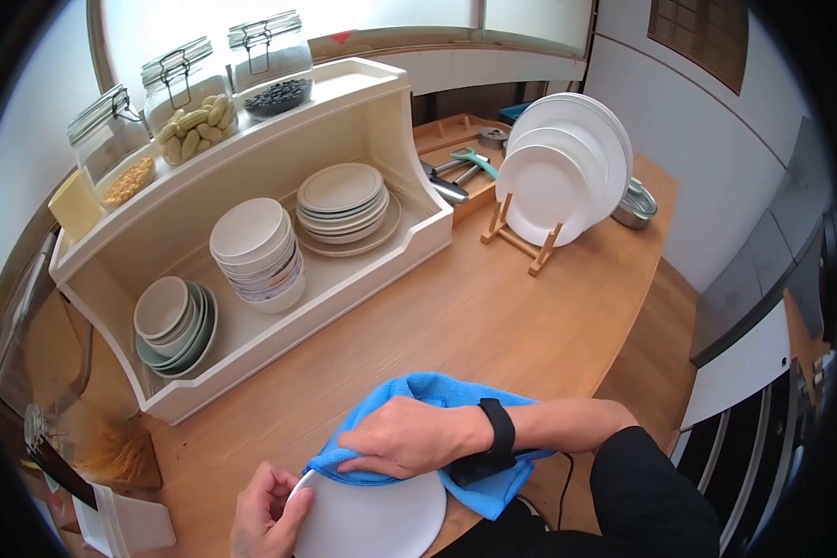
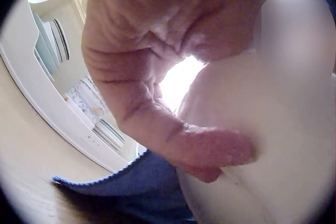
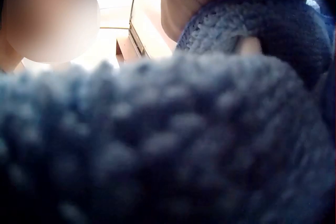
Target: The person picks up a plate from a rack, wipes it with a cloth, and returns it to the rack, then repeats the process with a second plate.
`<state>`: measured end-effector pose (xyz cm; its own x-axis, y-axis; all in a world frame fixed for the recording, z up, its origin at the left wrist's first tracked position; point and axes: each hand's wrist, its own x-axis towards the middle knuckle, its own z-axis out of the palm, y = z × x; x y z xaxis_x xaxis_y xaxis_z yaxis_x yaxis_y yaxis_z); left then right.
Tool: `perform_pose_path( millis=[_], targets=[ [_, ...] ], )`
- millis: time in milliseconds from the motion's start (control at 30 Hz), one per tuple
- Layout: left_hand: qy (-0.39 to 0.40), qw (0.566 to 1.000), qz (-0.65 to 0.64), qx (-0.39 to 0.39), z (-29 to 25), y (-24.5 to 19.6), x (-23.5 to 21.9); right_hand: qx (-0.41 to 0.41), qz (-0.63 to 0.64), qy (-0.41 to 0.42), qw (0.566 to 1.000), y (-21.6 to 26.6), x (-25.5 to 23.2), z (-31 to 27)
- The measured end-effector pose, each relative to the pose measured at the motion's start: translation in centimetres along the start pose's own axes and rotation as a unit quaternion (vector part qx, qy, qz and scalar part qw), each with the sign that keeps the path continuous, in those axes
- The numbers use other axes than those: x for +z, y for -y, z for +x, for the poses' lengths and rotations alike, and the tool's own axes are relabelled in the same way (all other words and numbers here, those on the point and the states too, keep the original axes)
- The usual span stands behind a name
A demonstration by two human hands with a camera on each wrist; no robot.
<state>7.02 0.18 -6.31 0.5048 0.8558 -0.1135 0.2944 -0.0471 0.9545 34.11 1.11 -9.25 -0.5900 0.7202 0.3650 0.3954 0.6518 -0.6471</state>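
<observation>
A white plate [image 1: 372, 516] is held low at the front of the wooden counter, its lower part cut off by the head view's bottom edge. My left hand [image 1: 272, 516] pinches its left rim, the thumb over the face; the left wrist view shows the same grip on the plate [image 2: 294, 145]. A blue cloth [image 1: 428, 386] drapes over the plate's far edge. My right hand [image 1: 405, 437] grips the cloth against that rim, fingers bent into the fabric. In the right wrist view the fuzzy cloth [image 3: 173, 129] fills most of the picture and hides the plate.
A cream shelf [image 1: 298, 321] along the wall holds stacked bowls [image 1: 256, 246] and small plates [image 1: 342, 191], with glass jars [image 1: 191, 112] on top. White plates [image 1: 549, 191] stand in a wooden rack [image 1: 521, 242] farther back. A white container [image 1: 126, 525] stands at lower left.
</observation>
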Motion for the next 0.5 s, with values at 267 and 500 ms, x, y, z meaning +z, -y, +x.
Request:
perform_pose_path(
  millis=[267,500],
  targets=[
    [0.121,0.986,0.097,-0.062,0.0,0.4,-0.4,0.017,-0.010,-0.068,0.998,-0.4,-0.4,-0.1],
    [-0.186,0.979,-0.075,0.038,0.9,1.5,0.0,0.139,0.149,-0.114,0.972,0.5,-2.6,0.1]
  ],
)
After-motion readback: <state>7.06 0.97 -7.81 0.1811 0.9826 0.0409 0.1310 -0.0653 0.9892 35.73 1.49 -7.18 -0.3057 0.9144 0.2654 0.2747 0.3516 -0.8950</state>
